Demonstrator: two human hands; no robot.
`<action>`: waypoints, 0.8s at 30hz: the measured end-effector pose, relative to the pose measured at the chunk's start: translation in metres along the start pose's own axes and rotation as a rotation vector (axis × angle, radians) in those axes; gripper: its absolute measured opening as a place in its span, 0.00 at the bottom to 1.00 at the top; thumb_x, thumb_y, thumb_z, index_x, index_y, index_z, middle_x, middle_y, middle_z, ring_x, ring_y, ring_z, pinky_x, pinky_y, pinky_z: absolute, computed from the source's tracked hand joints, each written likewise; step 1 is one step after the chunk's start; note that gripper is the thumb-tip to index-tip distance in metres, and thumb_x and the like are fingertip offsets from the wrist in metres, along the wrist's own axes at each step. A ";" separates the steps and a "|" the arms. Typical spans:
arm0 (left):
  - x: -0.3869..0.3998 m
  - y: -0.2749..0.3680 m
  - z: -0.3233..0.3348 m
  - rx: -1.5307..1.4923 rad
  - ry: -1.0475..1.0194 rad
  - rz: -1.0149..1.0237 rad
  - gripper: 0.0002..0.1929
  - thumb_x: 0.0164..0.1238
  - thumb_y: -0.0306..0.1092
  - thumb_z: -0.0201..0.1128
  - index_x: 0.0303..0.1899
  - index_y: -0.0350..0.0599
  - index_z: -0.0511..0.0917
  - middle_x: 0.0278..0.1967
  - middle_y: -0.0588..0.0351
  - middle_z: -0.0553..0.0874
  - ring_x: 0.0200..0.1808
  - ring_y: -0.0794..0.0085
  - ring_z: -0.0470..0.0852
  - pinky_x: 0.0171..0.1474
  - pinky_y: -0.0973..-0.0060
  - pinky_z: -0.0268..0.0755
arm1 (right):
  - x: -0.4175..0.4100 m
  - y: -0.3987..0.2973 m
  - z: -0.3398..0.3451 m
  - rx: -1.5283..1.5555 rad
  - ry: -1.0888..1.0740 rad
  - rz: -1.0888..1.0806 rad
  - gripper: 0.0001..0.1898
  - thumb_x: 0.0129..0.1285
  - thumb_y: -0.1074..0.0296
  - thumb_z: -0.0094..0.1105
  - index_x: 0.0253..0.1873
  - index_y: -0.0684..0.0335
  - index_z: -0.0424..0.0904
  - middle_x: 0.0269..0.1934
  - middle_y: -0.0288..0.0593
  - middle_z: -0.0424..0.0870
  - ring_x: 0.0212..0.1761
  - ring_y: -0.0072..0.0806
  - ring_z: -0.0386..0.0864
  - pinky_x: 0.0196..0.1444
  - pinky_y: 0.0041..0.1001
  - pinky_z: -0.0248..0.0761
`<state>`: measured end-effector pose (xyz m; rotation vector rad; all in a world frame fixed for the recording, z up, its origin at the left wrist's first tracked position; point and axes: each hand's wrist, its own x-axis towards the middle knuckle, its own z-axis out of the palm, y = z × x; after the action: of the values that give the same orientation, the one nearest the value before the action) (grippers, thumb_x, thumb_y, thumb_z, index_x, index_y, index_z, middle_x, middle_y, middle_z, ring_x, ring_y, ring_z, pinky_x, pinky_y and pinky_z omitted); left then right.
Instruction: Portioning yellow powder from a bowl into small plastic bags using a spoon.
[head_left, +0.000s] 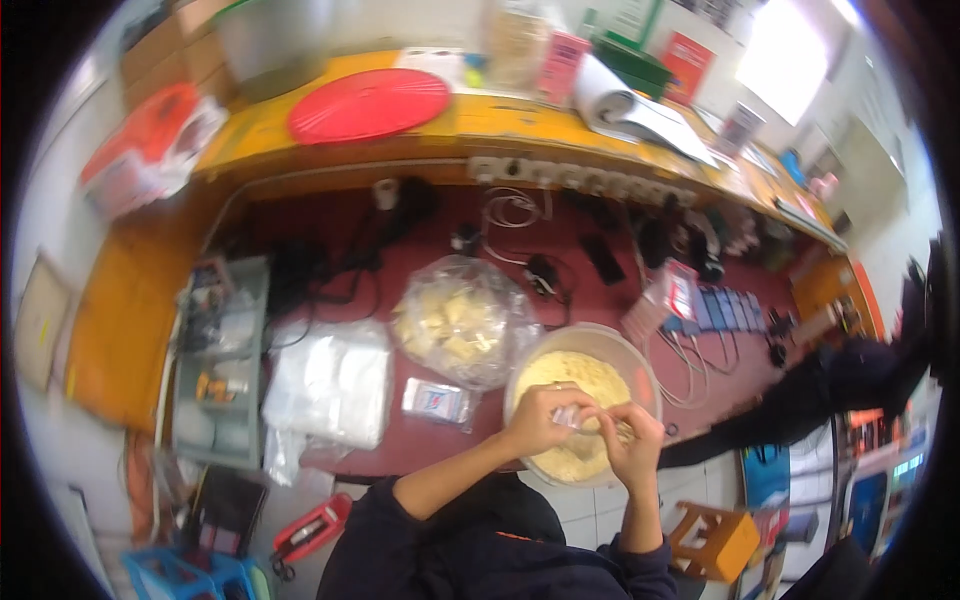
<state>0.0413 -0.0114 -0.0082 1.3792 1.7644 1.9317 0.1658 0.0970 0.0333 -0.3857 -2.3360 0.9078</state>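
Observation:
Both hands are close together above a round whitish tub (646, 375) that holds a pale yellow powdery or crumbly stuff (574, 371). My left hand (547, 420) is shut on a small clear plastic bag (568, 416). The fingertips of my right hand (632, 442) pinch at the bag's side, touching my left fingers; what exactly they hold is too blurred to tell. Left of the tub stands a clear plastic bag of pale yellow pieces (457, 322). A small printed packet (436, 402) lies in front of that bag.
A stack of clear plastic bags (330, 382) lies to the left, beside a grey compartment tray (259, 360). Phones (720, 309), cables and a box (664, 300) sit to the right. A yellow shelf (495, 116) bears a red lid (369, 105). Another person's dark sleeve (750, 420) reaches in from the right.

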 end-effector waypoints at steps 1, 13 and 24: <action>-0.002 0.001 0.001 -0.040 0.012 0.005 0.05 0.55 0.24 0.67 0.33 0.38 0.82 0.30 0.50 0.84 0.32 0.64 0.83 0.37 0.73 0.73 | -0.003 0.000 -0.003 -0.014 0.000 -0.013 0.04 0.50 0.79 0.64 0.29 0.68 0.77 0.25 0.46 0.80 0.26 0.32 0.80 0.32 0.25 0.71; 0.059 -0.033 -0.109 0.618 0.562 0.085 0.09 0.57 0.37 0.62 0.36 0.45 0.83 0.32 0.52 0.83 0.37 0.57 0.82 0.37 0.63 0.73 | -0.009 0.058 -0.057 0.180 -0.060 0.156 0.08 0.68 0.71 0.53 0.36 0.69 0.74 0.25 0.37 0.75 0.28 0.19 0.72 0.31 0.19 0.65; -0.006 0.030 0.002 -0.414 -0.263 -0.329 0.25 0.70 0.40 0.54 0.62 0.33 0.65 0.54 0.43 0.78 0.50 0.64 0.79 0.53 0.67 0.70 | 0.019 0.011 0.004 0.045 -0.174 -0.207 0.03 0.58 0.78 0.58 0.36 0.70 0.75 0.26 0.39 0.74 0.31 0.26 0.74 0.36 0.23 0.67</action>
<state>0.0586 -0.0225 0.0145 1.0629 1.2829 1.7187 0.1491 0.1115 0.0317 -0.0456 -2.4525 0.9225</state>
